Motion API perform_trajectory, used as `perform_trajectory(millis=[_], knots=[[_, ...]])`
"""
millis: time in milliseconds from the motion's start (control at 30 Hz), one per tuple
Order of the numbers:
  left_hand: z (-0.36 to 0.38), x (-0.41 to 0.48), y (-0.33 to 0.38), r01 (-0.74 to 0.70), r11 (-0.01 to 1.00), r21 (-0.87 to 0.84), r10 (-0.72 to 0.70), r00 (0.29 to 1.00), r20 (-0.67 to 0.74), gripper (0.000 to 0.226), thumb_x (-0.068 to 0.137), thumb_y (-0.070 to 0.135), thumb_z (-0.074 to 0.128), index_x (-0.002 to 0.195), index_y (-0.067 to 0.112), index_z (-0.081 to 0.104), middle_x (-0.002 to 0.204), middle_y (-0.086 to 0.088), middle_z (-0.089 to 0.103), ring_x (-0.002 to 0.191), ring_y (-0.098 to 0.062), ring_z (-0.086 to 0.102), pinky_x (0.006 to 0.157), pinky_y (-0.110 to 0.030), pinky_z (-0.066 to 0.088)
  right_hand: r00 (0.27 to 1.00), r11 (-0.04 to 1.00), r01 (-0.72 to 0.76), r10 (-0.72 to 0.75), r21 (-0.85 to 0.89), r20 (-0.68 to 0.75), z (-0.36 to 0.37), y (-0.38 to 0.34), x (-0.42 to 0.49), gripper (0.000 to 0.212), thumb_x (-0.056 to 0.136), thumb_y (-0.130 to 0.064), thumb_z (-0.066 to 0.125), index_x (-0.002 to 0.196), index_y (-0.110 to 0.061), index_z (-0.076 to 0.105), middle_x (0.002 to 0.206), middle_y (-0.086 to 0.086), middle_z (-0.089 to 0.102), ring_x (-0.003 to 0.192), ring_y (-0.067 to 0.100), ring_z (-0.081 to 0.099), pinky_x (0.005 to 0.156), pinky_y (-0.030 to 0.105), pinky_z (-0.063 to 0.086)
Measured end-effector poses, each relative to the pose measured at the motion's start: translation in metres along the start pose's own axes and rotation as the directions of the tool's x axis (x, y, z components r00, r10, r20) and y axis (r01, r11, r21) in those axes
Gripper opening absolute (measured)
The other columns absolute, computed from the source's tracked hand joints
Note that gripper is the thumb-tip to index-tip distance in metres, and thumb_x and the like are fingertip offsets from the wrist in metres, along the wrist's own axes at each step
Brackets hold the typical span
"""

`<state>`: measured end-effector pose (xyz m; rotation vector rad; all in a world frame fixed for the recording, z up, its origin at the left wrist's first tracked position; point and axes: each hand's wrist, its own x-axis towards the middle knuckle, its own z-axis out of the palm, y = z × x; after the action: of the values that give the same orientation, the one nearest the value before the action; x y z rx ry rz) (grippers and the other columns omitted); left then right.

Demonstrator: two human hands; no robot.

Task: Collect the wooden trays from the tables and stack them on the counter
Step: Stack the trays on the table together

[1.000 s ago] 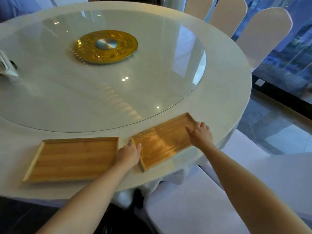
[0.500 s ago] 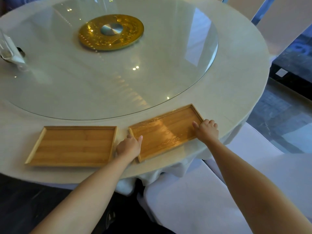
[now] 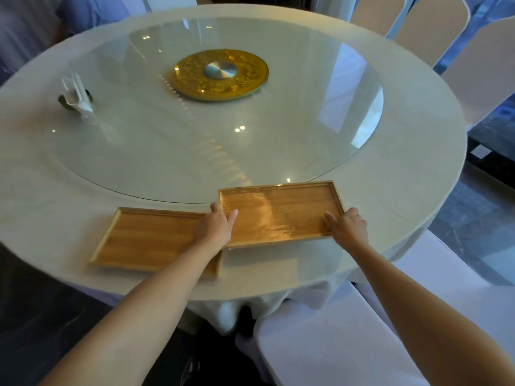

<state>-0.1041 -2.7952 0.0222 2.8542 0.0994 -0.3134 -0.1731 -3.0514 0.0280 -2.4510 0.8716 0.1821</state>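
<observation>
Wooden tray on the right (image 3: 281, 215): it sits near the front edge of the round table (image 3: 418, 174), and both my hands hold it. Its left end seems to sit a little over the right end of the other tray.
Wooden tray on the left (image 3: 147, 238): it lies flat by the front edge of the table, and my left arm crosses over its right end.
Left hand (image 3: 216, 228): it grips the left end of the right tray, thumb on top and the other fingers tucked under the rim.
Right hand (image 3: 347, 225): it grips the right end of the same tray at the front corner, thumb inside the rim and fingers curled around the outside.
Glass turntable (image 3: 195, 140): a big round glass plate fills the middle of the table, and its front edge comes close to the trays.
Gold disc (image 3: 220, 75): it sits in the middle of the glass, with a silver circle at its centre.
Folded napkin (image 3: 76, 97): it stands white near the left edge of the glass.
Chairs (image 3: 348, 344): white covered ones stand around the table, one just in front of me.
</observation>
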Motion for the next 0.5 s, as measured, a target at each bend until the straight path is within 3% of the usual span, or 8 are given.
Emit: perform_trajectory(millis=[233, 367, 500], knots=[[-0.051, 0.026, -0.084, -0.026, 0.999, 0.024, 0.027, 0.998, -0.053, 0.057, 0.092, 0.052, 0.032, 0.121, 0.004, 0.040, 0.093, -0.015, 0.063, 0.072, -0.027, 0.057, 0.044, -0.026, 0.037, 0.998, 0.995, 0.063, -0.063, 0.077, 0.000, 0.029, -0.076, -0.040, 0.062, 0.091, -0.042, 0.047, 0.122, 0.011, 0.038, 0.126, 0.028, 0.047, 0.118, 0.041, 0.043, 0.099, 0.044, 0.034], [-0.077, 0.035, -0.143, -0.039, 0.999, 0.024, 0.039, 0.999, -0.024, 0.057, 0.092, 0.051, 0.034, 0.122, 0.003, 0.040, 0.106, -0.019, 0.064, 0.091, -0.034, 0.063, 0.061, -0.034, 0.044, 0.995, 0.995, 0.078, -0.082, 0.059, 0.064, 0.059, -0.118, -0.065, 0.064, 0.090, -0.046, 0.048, 0.123, 0.009, 0.043, 0.127, 0.025, 0.050, 0.119, 0.038, 0.045, 0.099, 0.041, 0.035], [-0.089, 0.042, -0.196, -0.050, 0.997, 0.059, 0.048, 0.998, 0.034, 0.057, 0.092, 0.052, 0.033, 0.122, 0.004, 0.040, 0.106, -0.019, 0.063, 0.092, -0.034, 0.062, 0.065, -0.036, 0.047, 0.992, 0.994, 0.071, -0.078, 0.078, 0.100, 0.089, -0.148, -0.086, 0.067, 0.086, -0.049, 0.052, 0.123, 0.007, 0.046, 0.124, 0.023, 0.053, 0.115, 0.036, 0.050, 0.096, 0.042, 0.040]])
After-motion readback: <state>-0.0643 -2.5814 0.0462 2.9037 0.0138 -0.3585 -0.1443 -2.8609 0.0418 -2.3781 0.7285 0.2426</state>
